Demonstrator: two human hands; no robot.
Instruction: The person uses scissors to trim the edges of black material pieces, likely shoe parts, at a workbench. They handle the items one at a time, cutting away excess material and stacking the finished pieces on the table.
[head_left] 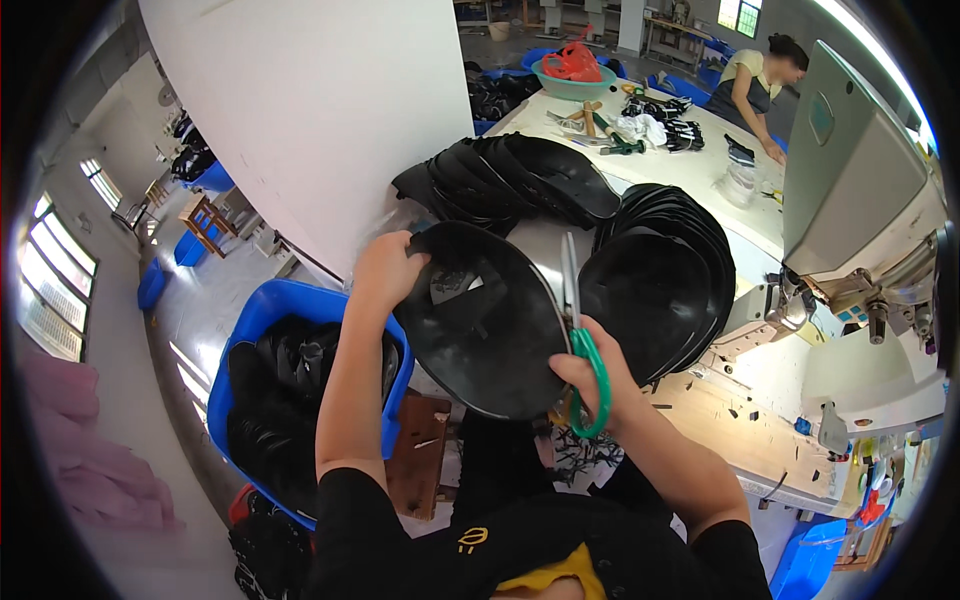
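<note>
My left hand (385, 270) grips the far left edge of a large black oval piece (480, 330), holding it up in front of me. My right hand (590, 375) holds green-handled scissors (585, 350), their blades pointing away along the right edge of that piece. Two stacks of similar black pieces lie on the table beyond: one at the back (520, 175) and one to the right (660, 275).
A blue bin (262, 310) full of black pieces stands at my left. A sewing machine (860, 200) sits at the right on the white table (690, 165). Another person (755, 80) works at the far end, near a green bowl (572, 85) and tools.
</note>
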